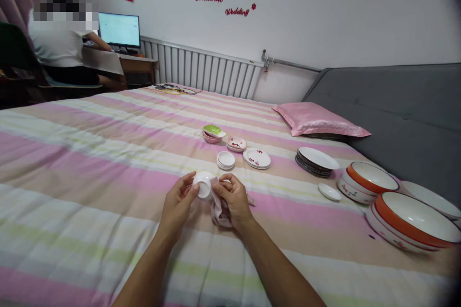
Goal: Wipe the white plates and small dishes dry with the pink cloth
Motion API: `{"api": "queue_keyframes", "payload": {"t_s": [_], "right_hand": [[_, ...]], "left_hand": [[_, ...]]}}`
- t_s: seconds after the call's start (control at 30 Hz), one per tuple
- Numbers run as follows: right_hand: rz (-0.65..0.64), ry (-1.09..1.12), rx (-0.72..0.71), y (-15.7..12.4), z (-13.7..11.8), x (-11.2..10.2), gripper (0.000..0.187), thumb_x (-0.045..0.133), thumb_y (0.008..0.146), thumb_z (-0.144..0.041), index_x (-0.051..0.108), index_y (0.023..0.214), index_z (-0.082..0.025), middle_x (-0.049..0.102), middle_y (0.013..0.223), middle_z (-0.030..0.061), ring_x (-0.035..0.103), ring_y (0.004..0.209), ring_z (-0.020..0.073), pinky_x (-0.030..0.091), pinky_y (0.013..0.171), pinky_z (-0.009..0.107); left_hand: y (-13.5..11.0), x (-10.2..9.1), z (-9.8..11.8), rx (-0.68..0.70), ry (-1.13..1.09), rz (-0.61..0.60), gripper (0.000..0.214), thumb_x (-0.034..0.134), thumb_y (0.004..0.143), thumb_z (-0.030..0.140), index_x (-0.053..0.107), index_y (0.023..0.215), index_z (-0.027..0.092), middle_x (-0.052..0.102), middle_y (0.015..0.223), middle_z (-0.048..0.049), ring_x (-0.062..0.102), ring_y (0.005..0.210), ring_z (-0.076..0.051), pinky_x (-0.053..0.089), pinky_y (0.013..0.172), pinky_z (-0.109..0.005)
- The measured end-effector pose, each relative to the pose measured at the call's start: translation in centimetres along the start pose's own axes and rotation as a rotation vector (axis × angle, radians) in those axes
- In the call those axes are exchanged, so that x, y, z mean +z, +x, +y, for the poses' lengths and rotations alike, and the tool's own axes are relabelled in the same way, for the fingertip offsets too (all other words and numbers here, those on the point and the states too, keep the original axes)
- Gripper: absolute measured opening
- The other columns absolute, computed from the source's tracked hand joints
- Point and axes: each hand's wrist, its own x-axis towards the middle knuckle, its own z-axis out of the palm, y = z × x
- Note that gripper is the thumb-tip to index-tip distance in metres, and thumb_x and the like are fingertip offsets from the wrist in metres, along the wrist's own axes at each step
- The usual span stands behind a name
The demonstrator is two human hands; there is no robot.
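My left hand [179, 200] grips a small white bowl [203, 184] by its rim, tipped on its side above the striped bedspread. My right hand [233, 199] is closed on a pale pink cloth [219, 213], pressed against the bowl's right side. The cloth hangs down below my right palm. Just beyond the bowl stands a short stack of small white bowls [225, 159].
On the bed lie a green-topped dish stack [213, 133], pink dishes [236, 143], a white saucer stack [257, 158], dark-edged plates [317, 160], a lone saucer [329, 192] and orange-rimmed bowls [367, 181] [410, 219]. A pink pillow [317, 119] lies behind. A person [61, 43] sits at a desk far left.
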Motion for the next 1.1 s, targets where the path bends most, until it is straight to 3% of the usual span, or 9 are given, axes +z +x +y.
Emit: {"api": "queue_keyframes", "payload": {"t_s": [0.17,0.3,0.43,0.7,1.1], "right_hand": [[0.015,0.044,0.017,0.10,-0.06,-0.01,0.034,0.079,0.056,-0.027,0.055,0.080,-0.018,0.065,0.061,-0.0041,0.056,0.051,0.0088,0.043,0.051,0.019],[0.041,0.064,0.029,0.19,0.01,-0.05,0.030,0.079,0.056,-0.023,0.058,0.076,-0.016,0.066,0.061,-0.0025,0.057,0.051,0.0081,0.043,0.051,0.018],[0.060,0.072,0.032,0.15,-0.01,0.00,0.027,0.080,0.054,-0.021,0.061,0.073,-0.016,0.068,0.062,-0.0014,0.058,0.052,0.0083,0.044,0.052,0.018],[0.099,0.109,-0.015,0.36,0.25,-0.15,0.020,0.080,0.053,-0.018,0.065,0.066,-0.016,0.069,0.065,-0.0014,0.060,0.058,0.0089,0.047,0.058,0.020],[0.096,0.016,-0.090,0.51,0.30,-0.26,0.015,0.079,0.053,-0.017,0.069,0.064,-0.017,0.071,0.067,0.0008,0.062,0.061,0.0115,0.048,0.061,0.022]], "left_hand": [[-0.16,0.32,0.52,-0.199,-0.165,0.053,0.049,0.076,0.058,0.028,0.058,0.101,0.013,0.067,0.097,-0.0084,0.062,0.088,-0.019,0.049,0.075,-0.027],[-0.27,0.48,0.82,-0.263,-0.271,0.051,0.049,0.078,0.055,0.021,0.062,0.101,0.013,0.067,0.101,-0.0078,0.063,0.087,-0.016,0.049,0.075,-0.023],[-0.35,0.41,0.73,-0.255,-0.288,0.061,0.051,0.077,0.057,0.022,0.063,0.106,0.017,0.066,0.104,-0.0055,0.062,0.091,-0.016,0.048,0.079,-0.024],[-0.49,0.25,0.84,-0.133,-0.096,0.019,0.062,0.073,0.062,0.034,0.055,0.119,0.019,0.065,0.101,-0.0046,0.061,0.091,-0.019,0.048,0.081,-0.030],[0.15,-0.39,0.16,0.063,0.131,-0.059,0.053,0.069,0.067,0.034,0.057,0.117,0.018,0.062,0.111,-0.0073,0.057,0.100,-0.023,0.049,0.083,-0.032]]}}
